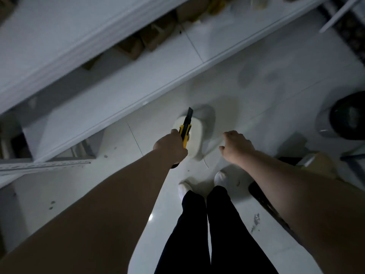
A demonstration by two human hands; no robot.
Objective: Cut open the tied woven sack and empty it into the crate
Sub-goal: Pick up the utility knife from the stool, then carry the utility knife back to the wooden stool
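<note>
One knife (186, 128) is held in the left grip (170, 147), blade out, above the pale sack (196, 139) on the floor (227, 91). What the curled right grip (236, 147) holds cannot be told. Cutting and emptying are judged undone.

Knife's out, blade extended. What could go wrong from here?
1. The blade of the utility knife sticks out bare from the left hand, with the right hand close beside it: a slip could cut it.
2. A thin white strand lies near the shoes, in dim light: a possible trip while carrying the blade.
</note>
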